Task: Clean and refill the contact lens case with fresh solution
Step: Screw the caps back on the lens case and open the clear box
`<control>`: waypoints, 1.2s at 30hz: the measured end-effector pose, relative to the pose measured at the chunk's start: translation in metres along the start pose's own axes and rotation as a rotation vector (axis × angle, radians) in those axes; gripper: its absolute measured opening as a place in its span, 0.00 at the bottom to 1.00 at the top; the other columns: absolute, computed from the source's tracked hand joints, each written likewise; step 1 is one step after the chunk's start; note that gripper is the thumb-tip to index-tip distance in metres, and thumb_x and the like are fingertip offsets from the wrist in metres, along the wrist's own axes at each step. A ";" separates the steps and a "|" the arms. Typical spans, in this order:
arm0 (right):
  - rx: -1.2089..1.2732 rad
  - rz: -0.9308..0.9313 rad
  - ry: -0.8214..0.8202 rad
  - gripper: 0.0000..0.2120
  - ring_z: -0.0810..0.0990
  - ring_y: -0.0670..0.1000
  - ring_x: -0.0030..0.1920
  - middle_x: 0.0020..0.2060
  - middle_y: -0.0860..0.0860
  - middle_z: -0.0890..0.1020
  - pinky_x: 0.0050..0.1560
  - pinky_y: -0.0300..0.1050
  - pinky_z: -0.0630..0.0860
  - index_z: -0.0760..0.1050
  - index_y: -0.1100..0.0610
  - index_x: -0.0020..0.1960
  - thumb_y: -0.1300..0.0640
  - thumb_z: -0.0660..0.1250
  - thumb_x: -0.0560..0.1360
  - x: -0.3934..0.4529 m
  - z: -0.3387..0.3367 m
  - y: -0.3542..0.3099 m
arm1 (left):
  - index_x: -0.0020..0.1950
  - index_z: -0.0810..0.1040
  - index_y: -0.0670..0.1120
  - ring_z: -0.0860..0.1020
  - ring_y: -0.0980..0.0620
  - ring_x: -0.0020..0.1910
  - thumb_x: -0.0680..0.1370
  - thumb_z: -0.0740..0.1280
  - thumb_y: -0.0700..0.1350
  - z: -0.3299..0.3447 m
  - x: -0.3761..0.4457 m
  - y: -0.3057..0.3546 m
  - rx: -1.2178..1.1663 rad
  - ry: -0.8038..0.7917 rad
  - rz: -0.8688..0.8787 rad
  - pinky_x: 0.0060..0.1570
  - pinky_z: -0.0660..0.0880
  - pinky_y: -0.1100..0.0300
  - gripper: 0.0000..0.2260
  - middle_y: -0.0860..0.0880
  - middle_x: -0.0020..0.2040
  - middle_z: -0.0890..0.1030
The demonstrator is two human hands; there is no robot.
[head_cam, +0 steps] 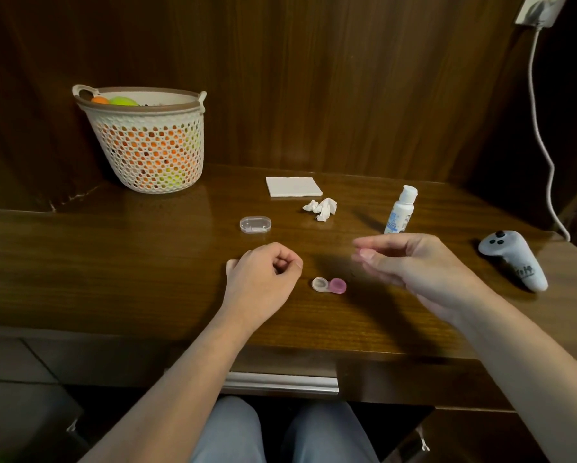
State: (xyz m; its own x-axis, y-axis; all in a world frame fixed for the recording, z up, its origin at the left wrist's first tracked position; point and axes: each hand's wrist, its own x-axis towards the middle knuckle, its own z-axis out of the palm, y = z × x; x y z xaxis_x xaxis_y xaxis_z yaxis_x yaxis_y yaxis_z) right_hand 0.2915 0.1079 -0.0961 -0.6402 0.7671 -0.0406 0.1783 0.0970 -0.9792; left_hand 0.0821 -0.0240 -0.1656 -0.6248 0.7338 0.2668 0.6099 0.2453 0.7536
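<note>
Head view: lens case [329, 285] lies between curled left hand [263, 274] and loosely spread right hand [420, 265].

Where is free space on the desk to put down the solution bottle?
Bare wood lies between the basket and the clear box, and along the left front edge. It is crowded around the lens case, between the left hand and right hand, near the crumpled tissue.

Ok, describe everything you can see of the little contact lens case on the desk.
The contact lens case is a small two-well piece of translucent plastic: one well clear whitish, the other pink, joined side by side. Both wells look uncapped; whether they hold liquid cannot be told. It lies flat on the wooden desk, between the left hand and the right hand; neither touches it.
</note>
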 end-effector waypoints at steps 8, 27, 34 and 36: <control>-0.237 -0.224 0.019 0.16 0.89 0.45 0.52 0.50 0.45 0.90 0.57 0.49 0.87 0.84 0.51 0.55 0.62 0.83 0.72 -0.005 0.025 0.002 | 0.49 0.83 0.61 0.79 0.61 0.54 0.83 0.68 0.55 -0.008 -0.003 0.010 -0.126 -0.019 -0.003 0.73 0.68 0.44 0.05 0.65 0.48 0.83; -0.668 -0.629 0.117 0.25 0.81 0.33 0.58 0.55 0.34 0.83 0.64 0.28 0.76 0.81 0.48 0.68 0.51 0.82 0.74 -0.012 0.061 0.009 | 0.50 0.90 0.56 0.85 0.58 0.56 0.82 0.71 0.53 -0.021 -0.010 0.013 -0.486 -0.156 0.125 0.65 0.77 0.49 0.07 0.57 0.49 0.89; -0.730 -0.737 0.152 0.14 0.81 0.44 0.57 0.53 0.40 0.87 0.58 0.40 0.75 0.87 0.48 0.60 0.50 0.81 0.75 -0.008 0.060 0.015 | 0.49 0.89 0.57 0.84 0.59 0.57 0.82 0.70 0.53 -0.022 -0.008 0.011 -0.528 -0.195 0.110 0.62 0.74 0.57 0.08 0.56 0.49 0.89; -0.735 -0.728 0.147 0.14 0.80 0.43 0.56 0.51 0.38 0.86 0.55 0.38 0.74 0.88 0.47 0.59 0.48 0.81 0.75 -0.006 0.058 0.018 | 0.48 0.89 0.55 0.84 0.58 0.57 0.82 0.69 0.55 -0.022 -0.009 0.012 -0.534 -0.215 0.097 0.64 0.75 0.55 0.10 0.55 0.48 0.89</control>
State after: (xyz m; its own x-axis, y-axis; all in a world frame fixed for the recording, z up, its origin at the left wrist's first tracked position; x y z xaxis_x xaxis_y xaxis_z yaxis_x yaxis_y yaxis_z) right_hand 0.2559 0.0683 -0.1254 -0.6868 0.4332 0.5837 0.2283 0.8909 -0.3925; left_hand 0.0839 -0.0413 -0.1457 -0.4309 0.8629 0.2639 0.2944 -0.1420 0.9451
